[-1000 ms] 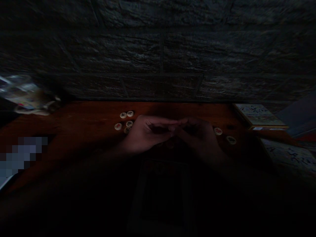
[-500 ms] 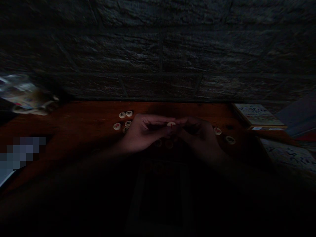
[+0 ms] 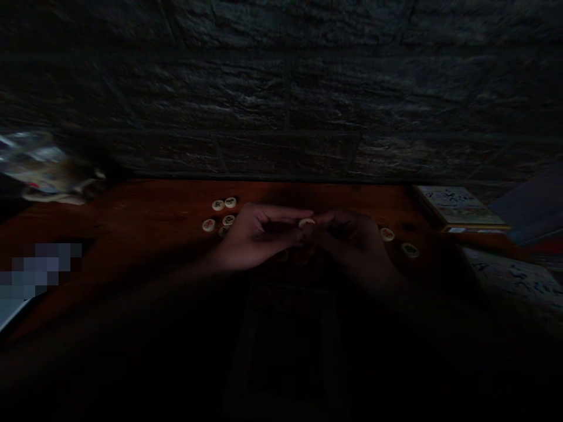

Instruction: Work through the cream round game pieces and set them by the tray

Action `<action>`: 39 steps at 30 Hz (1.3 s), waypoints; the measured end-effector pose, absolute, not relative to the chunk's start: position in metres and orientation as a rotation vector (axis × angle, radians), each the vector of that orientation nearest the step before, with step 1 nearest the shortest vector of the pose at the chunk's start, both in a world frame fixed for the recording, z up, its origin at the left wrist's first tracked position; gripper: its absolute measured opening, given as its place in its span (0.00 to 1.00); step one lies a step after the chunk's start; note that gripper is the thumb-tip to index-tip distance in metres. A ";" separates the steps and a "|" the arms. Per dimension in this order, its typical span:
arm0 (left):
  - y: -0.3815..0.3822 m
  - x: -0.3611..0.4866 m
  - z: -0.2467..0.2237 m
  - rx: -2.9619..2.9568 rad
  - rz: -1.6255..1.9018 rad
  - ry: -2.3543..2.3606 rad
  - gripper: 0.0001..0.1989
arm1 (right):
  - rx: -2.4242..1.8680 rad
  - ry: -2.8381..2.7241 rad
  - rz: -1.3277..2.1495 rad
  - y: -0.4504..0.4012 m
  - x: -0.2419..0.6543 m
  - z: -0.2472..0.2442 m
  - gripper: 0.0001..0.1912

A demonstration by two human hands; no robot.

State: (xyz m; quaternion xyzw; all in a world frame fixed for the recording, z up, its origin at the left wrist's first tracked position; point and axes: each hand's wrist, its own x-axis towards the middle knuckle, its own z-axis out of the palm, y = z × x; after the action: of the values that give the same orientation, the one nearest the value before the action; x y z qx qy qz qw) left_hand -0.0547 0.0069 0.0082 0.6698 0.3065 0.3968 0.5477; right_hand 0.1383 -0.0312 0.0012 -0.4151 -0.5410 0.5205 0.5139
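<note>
My left hand [image 3: 255, 237] and my right hand [image 3: 356, 240] meet over the middle of the wooden table [image 3: 149, 217]. Between their fingertips they pinch a round pale game piece [image 3: 307, 223], partly covered by the thumbs. Left of my left hand lie several round pieces, among them one with a red mark [image 3: 208, 225] and one with a dark mark [image 3: 218, 205]. To the right of my right hand are a red-marked piece [image 3: 387, 234] and a dark-marked piece [image 3: 410, 250]. A few dim pieces [image 3: 302, 257] lie in shadow below the hands.
A dark brick wall [image 3: 281, 94] rises behind the table. Two flat patterned boxes [image 3: 461, 205] [image 3: 514, 275] lie at the right. A clear plastic bag [image 3: 41, 164] stands at the far left. A dim rectangular tray or box [image 3: 329, 346] is at the front.
The thumbs now cover more of the held piece, and its red mark no longer shows. Both hands have stayed in nearly the same place.
</note>
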 end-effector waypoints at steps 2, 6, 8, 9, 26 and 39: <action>0.007 -0.054 0.008 1.606 0.960 0.717 0.17 | -0.979 -1.294 1.279 -0.032 0.138 0.002 0.17; 0.007 -0.052 0.008 1.533 0.981 0.721 0.14 | -0.979 -1.324 1.225 -0.033 0.137 0.002 0.16; 0.007 -0.051 0.008 1.484 0.985 0.709 0.11 | -0.980 -1.337 1.174 -0.033 0.138 0.002 0.15; 0.008 -0.051 0.008 1.471 0.985 0.701 0.11 | -0.977 -1.343 1.154 -0.033 0.138 0.001 0.14; 0.008 -0.052 0.005 1.623 0.988 0.683 0.13 | -1.006 -1.340 1.160 -0.035 0.138 0.003 0.17; 0.006 -0.054 0.009 1.623 0.886 0.639 0.14 | -1.082 -1.393 1.108 -0.033 0.139 0.002 0.18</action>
State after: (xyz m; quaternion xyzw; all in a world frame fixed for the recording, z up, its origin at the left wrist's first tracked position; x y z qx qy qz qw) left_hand -0.0545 0.0055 0.0086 0.6880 0.2708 0.3756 0.5588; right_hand 0.1390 -0.0327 0.0017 -0.4483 -0.5773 0.4590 0.5050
